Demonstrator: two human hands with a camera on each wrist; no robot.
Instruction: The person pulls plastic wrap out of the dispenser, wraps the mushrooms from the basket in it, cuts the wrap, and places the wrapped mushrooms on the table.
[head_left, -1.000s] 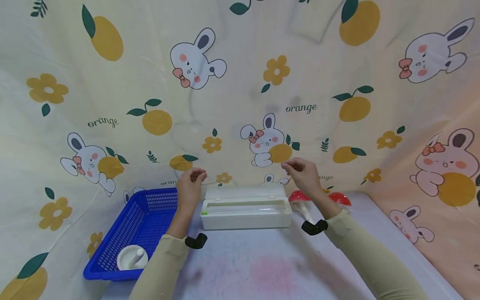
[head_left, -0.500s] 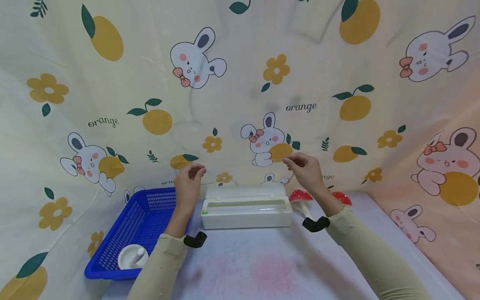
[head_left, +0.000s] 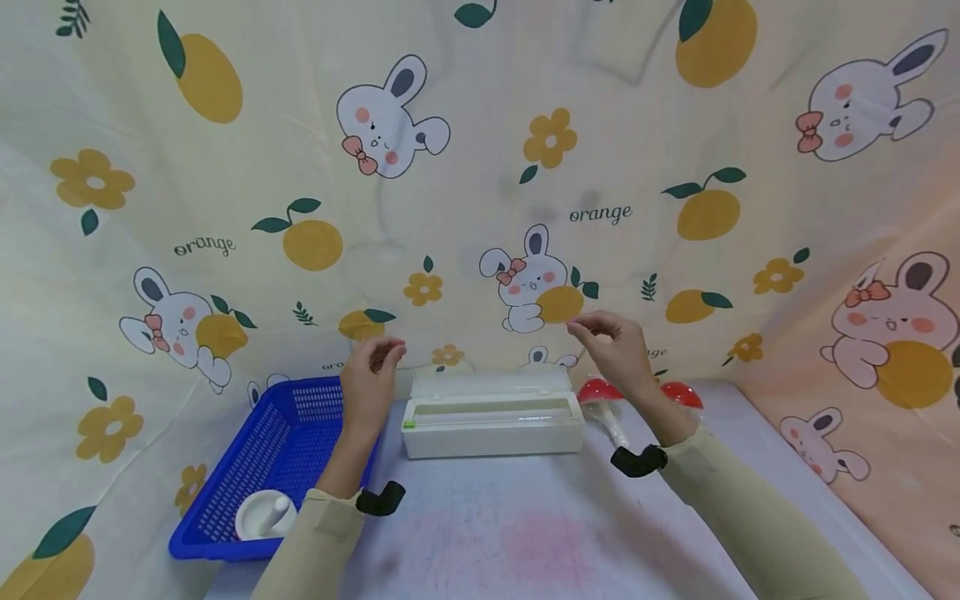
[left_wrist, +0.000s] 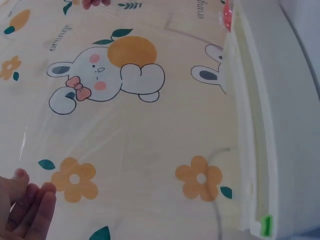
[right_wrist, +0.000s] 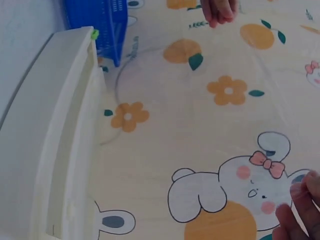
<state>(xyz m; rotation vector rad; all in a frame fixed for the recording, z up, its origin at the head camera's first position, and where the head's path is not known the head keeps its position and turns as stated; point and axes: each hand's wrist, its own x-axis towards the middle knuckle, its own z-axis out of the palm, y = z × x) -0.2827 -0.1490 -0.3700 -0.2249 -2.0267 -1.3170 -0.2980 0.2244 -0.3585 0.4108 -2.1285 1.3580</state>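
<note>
A sheet of clear cling film (left_wrist: 107,142) stretches between my two hands above a long white cling film dispenser (head_left: 491,442), showing mainly as faint creases and glints. At the left, my left hand (head_left: 367,379) pinches one corner of the film between thumb and fingers. My right hand (head_left: 617,348) pinches the opposite corner, higher up at the right. Both hands are raised well over the table. The dispenser's lid (head_left: 491,384) is tipped back, and a pale roll lies in its slot. A green tab (head_left: 408,425) marks its left end.
Left of the dispenser stands a blue plastic basket (head_left: 217,508) with a white round piece with a handle (head_left: 264,515) in it. Two red-capped mushroom objects (head_left: 600,392) stand behind the right forearm. A printed cloth (head_left: 465,208) hangs close behind the table.
My hands have drifted slightly farther apart, the left one leftward and the right one rightward, both keeping their pinch on the cling film. The dispenser and basket stay put.
</note>
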